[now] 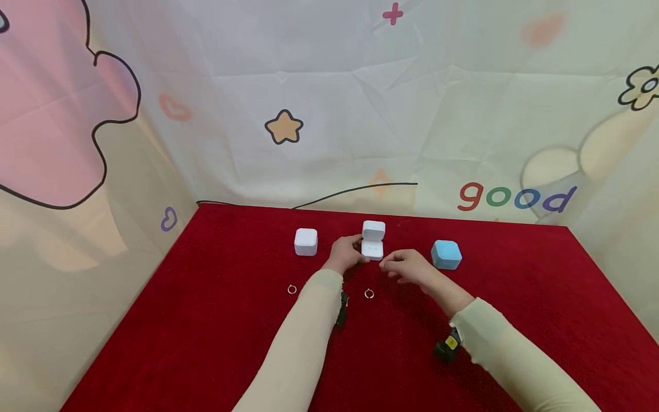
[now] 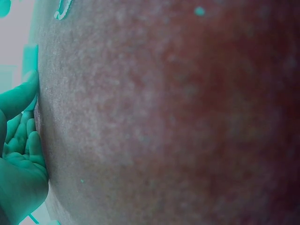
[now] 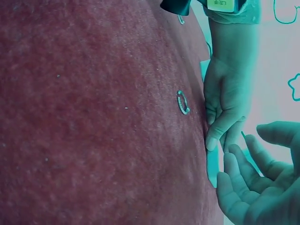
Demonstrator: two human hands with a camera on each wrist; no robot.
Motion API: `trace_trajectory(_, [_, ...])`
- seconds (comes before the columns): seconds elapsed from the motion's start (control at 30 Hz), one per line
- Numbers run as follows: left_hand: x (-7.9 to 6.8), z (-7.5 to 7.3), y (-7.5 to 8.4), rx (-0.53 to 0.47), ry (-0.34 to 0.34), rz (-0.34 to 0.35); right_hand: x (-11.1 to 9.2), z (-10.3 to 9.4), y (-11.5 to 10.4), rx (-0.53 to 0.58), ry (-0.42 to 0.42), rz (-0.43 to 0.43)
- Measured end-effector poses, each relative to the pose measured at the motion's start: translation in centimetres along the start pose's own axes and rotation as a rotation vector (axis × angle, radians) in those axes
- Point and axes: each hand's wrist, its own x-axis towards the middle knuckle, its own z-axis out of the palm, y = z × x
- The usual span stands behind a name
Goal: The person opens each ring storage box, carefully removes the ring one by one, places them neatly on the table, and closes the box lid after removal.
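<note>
A small white ring box (image 1: 372,250) stands with its lid raised near the back of the red cloth. My left hand (image 1: 344,254) grips it from the left side, the thumb at its front; the fingers behind are partly hidden. Just right of the box, my right hand (image 1: 409,266) hovers with fingers loosely bent. In the right wrist view, the thumb and fingers of that hand (image 3: 265,183) are apart with nothing visible between them. On the cloth in front of the box lies a silver-coloured ring (image 1: 369,293). Another ring (image 1: 292,289) lies left of my left forearm.
A closed white box (image 1: 306,242) stands left of my left hand, and a light blue box (image 1: 446,254) beyond my right hand. Red cloth (image 1: 206,320) covers the table. A printed curtain (image 1: 329,91) hangs along its back edge.
</note>
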Motion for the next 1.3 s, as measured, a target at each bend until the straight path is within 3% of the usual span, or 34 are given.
trace_trajectory(0.53, [0.1, 0.0, -0.2, -0.006, -0.005, -0.005, 0.6, -0.1, -0.2, 0.036, 0.174, -0.035])
trace_trajectory(0.87, [0.2, 0.1, -0.2, -0.038, -0.007, -0.027, 1.3, -0.2, -0.4, 0.112, 0.206, -0.008])
trace_trajectory(1.3, [0.1, 0.0, -0.1, -0.049, -0.001, -0.028, 2.7, -0.6, -0.5, 0.131, 0.226, -0.021])
